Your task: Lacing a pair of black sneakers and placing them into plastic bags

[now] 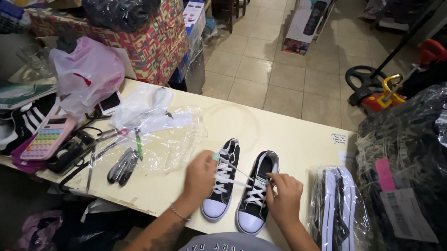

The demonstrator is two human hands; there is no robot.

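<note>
Two small black canvas sneakers with white toe caps stand side by side on the cream table (294, 139), toes toward me. My left hand (199, 176) rests over the left sneaker (222, 184) and pinches its white lace, which runs across to my right hand (284, 196). My right hand is closed on the lace beside the right sneaker (256, 196). A small paper tag lies at the right sneaker's laces.
A bagged pair of sneakers (337, 213) lies right of my hand, beside a large black plastic-wrapped bundle (414, 176). Clear plastic bags (162, 130), pliers (123, 165), a pink calculator (48, 135) and a pink bag (87, 72) crowd the table's left. A patterned box (151, 45) stands behind.
</note>
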